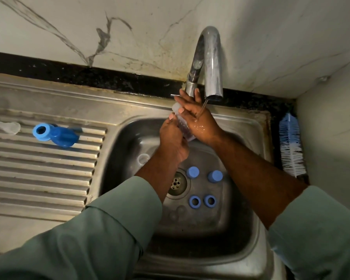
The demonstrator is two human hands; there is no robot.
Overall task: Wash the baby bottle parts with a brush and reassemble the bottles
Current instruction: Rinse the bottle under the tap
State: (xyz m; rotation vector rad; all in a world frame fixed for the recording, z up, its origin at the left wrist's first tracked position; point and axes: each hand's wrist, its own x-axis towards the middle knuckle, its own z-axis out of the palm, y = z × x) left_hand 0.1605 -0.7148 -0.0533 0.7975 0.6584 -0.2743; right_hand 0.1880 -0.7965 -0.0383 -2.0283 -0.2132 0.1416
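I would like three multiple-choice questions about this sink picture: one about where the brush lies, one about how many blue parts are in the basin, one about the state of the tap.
1. Where does the bottle brush lie?
A. in the basin
B. on the ledge right of the sink
C. on the ribbed drainboard

2. How many blue parts lie in the basin?
A. two
B. four
C. six

3. What is the state of the tap?
A. water runs from it
B. it is dry
C. it is covered by a cloth

Answers:
1 B: the bottle brush lies on the dark ledge beside the sink.
2 B: two blue caps and two blue rings lie near the drain.
3 A: a thin stream falls from the tap onto the right hand, while the left hand grips a clear bottle.
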